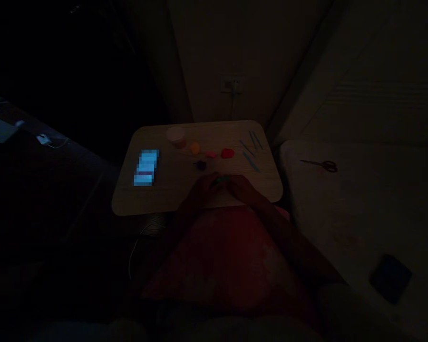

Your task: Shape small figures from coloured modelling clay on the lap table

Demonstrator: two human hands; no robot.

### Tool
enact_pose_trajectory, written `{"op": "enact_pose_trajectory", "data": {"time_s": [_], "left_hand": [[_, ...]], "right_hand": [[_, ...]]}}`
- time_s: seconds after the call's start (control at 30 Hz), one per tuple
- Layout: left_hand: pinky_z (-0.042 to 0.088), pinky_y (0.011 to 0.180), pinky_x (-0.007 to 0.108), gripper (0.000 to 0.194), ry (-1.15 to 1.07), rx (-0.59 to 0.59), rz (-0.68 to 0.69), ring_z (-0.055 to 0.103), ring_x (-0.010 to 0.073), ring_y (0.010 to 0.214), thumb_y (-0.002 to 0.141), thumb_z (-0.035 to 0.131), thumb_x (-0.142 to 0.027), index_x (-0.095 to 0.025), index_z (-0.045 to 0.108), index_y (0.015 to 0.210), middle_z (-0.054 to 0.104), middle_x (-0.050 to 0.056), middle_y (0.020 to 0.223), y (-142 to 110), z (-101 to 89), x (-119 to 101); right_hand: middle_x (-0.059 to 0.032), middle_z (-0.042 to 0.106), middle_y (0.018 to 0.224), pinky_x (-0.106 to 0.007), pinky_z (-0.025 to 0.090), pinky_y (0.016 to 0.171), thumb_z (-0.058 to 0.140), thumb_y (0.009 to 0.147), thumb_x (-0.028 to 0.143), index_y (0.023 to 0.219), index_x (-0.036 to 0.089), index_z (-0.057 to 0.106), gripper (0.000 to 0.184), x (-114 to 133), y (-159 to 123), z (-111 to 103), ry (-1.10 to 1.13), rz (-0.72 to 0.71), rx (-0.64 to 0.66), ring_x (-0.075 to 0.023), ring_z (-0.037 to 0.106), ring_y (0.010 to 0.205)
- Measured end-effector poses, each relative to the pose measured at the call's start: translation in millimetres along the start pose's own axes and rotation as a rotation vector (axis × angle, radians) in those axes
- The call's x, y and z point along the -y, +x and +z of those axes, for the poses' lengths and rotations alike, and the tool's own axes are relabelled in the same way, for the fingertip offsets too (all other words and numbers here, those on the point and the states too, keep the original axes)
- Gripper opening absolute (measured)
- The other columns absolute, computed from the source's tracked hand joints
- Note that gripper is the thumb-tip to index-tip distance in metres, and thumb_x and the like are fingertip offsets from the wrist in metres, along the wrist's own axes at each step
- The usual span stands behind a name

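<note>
Dim light hides much of the finger detail. My left hand [205, 186] and my right hand [241, 187] meet near the front edge of the small table [167, 197], fingers closed around a green piece of what looks like modelling clay [222, 179]. Just beyond them lies a dark lump [200, 165] with a thin point on its left. Farther back are an orange lump [195, 148], a pink lump [210, 154] and a red lump [227, 153]. Several slim blue-green tools [251, 161] lie at the table's right.
A pale cup [176, 135] stands at the back left of the table. A lit phone [146, 167] lies left. Scissors [321, 165] and a dark square object [391, 279] rest on the pale surface at right. A wall socket [231, 84] holds a plug with a cable.
</note>
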State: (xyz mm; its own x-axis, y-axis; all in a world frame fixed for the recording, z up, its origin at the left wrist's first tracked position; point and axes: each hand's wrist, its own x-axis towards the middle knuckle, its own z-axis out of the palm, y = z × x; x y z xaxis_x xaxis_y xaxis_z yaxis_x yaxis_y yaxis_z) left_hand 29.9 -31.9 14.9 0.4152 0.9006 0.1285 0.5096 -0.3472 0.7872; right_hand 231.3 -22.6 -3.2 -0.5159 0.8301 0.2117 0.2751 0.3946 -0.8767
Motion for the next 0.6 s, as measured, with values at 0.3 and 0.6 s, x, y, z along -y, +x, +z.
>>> {"op": "enact_pose_trajectory", "data": {"time_s": [0.3,0.6], "left_hand": [[0.05,0.081,0.033,0.024,0.029,-0.03,0.025,0.063,0.0203,0.082,0.096,0.06,-0.04,-0.018,0.069,0.094,0.071,0.005,0.087,-0.2,3.6,9.0],[0.045,0.067,0.028,0.036,-0.082,0.023,0.059,0.061,0.0166,0.069,0.098,0.053,-0.04,-0.017,0.066,0.075,0.068,0.001,0.072,-2.7,-0.8,6.6]], "right_hand": [[-0.0073,0.077,0.118,-0.038,0.05,0.097,0.052,0.092,0.03,0.117,0.021,0.074,0.035,-8.3,-3.8,-3.3,-0.039,-0.086,0.082,-0.0258,0.07,0.105],[-0.0035,0.073,0.085,-0.03,0.045,0.075,0.059,0.095,0.044,0.093,0.02,0.074,0.028,4.8,-2.9,-4.4,-0.088,-0.01,0.11,-0.0198,0.063,0.078]]}}
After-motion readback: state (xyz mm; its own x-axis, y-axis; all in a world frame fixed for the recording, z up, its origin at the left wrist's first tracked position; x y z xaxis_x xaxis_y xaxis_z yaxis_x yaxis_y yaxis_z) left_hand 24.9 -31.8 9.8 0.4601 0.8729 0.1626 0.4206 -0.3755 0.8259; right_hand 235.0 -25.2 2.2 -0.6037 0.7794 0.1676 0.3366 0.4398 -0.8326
